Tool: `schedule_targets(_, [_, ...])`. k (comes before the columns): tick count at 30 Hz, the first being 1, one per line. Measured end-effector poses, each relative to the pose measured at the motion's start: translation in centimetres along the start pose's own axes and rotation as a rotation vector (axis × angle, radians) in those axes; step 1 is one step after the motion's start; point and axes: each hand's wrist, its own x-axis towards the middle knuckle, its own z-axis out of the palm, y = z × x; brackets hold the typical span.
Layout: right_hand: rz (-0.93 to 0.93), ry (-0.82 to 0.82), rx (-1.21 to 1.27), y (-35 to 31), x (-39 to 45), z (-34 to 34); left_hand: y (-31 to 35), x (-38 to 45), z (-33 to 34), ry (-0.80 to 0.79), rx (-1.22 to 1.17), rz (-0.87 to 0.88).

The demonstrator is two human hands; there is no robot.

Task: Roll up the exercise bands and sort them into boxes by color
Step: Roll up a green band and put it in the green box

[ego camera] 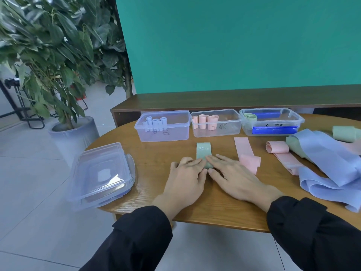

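A green band (203,150) marked "30 LB" lies flat on the wooden table (156,161), its near end rolled up under my fingers. My left hand (185,177) and my right hand (234,177) press on that roll with straight fingers, side by side. At the back stand three clear boxes: the left box (163,133) holds blue rolls, the middle box (215,132) holds pink rolls, the right box (272,127) holds a green roll. A half-rolled pink band (247,155) lies just right of my right hand.
A pile of loose blue (328,159), pink (281,151) and green (345,133) bands covers the table's right side. Stacked clear lids (101,175) hang over the left edge. A potted plant (58,75) stands on the floor to the left; a low shelf runs behind the boxes.
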Motion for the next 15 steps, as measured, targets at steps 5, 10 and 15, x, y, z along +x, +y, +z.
schedule_targets(5, [-0.015,0.118,0.039,-0.1,-0.7,-0.2,-0.1,0.9,0.0,-0.097,-0.028,-0.067])
schedule_targets(10, [0.029,0.058,-0.013,0.2,0.1,0.0,-0.5,1.7,0.4,-0.087,-0.125,-0.096])
schedule_targets(15, [0.049,0.037,-0.027,0.6,1.1,0.0,-0.5,1.8,0.4,-0.046,-0.045,-0.091])
